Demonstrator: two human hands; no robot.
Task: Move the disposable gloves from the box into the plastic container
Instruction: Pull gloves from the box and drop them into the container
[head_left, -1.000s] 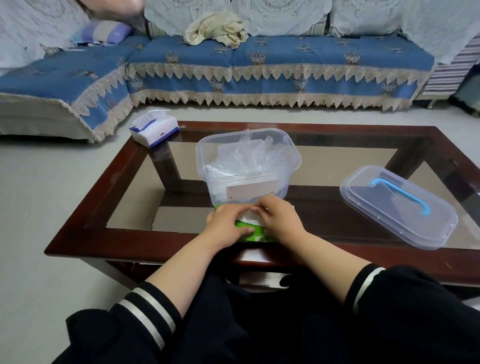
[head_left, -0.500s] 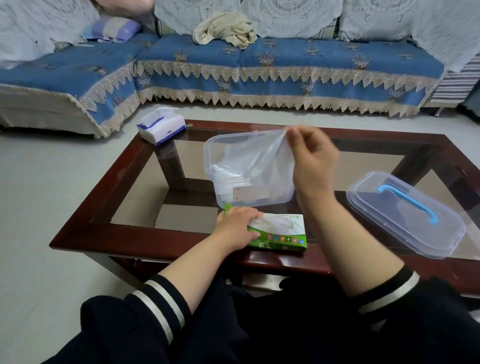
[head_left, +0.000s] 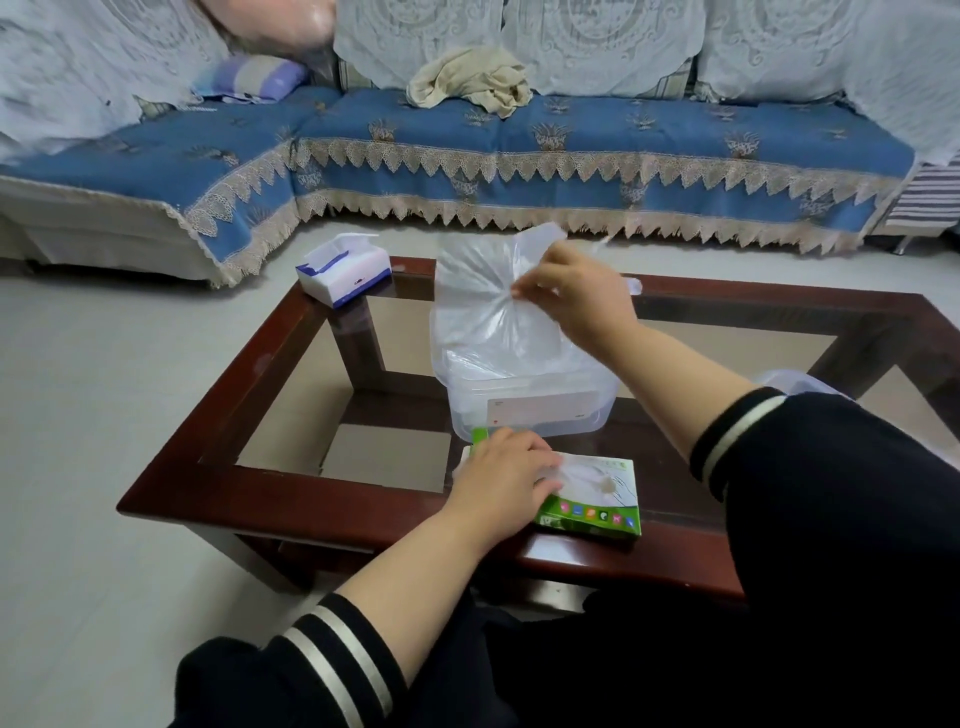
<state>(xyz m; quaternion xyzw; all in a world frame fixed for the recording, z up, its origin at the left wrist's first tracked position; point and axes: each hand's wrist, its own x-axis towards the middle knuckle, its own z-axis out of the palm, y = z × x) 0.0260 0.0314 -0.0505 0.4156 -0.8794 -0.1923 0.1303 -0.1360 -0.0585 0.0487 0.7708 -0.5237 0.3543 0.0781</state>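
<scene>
A clear plastic container (head_left: 524, 410) stands in the middle of the table, with thin clear gloves piled inside. Above it my right hand (head_left: 582, 296) pinches one clear disposable glove (head_left: 478, 306), which hangs spread out over the container's opening. In front of the container lies the flat green and white glove box (head_left: 597, 499), with a bit of glove showing at its top opening. My left hand (head_left: 506, 475) rests flat on the left part of the box, fingers fairly straight.
The dark wood and glass coffee table (head_left: 291, 493) holds a blue and white tissue pack (head_left: 343, 267) at its far left corner. The container's clear lid (head_left: 795, 382) lies to the right, mostly hidden by my right sleeve. A blue sofa (head_left: 519, 156) runs behind.
My right hand left the box with one glove and has carried it up and over the container. My left hand stays on the box. The camera moved closer.
</scene>
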